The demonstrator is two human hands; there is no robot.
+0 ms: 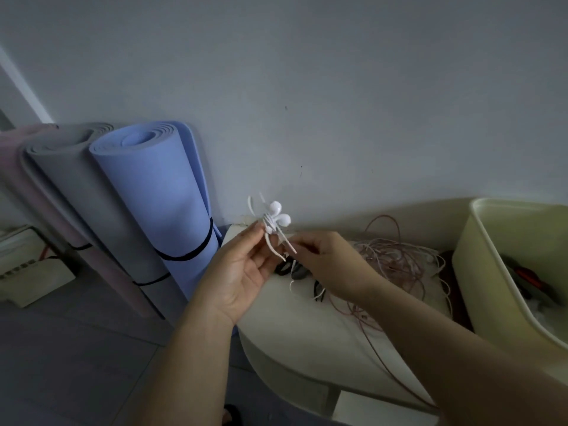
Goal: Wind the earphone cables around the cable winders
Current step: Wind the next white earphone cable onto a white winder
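Now — left hand (242, 272) fingers pinch white earphones (274, 218) | right hand (327, 259) fingers pinch their cable (289, 244)

A plain pale grey wall (338, 87) fills the upper half of the view and carries a few small dark marks. The light is dim and cool. At the far left a white frame strip (18, 78) runs slanted along the wall. Three rolled mats lean against the wall, side by side: a pink mat (15, 179), a grey mat (76, 179) and a blue mat (153, 186). Black straps (187, 256) go around the grey and the blue one. The floor (76, 348) has grey tiles. At the right a cream table (292, 348) with a rounded edge reaches the wall, and at the far right is a cream plastic tub (479, 256).
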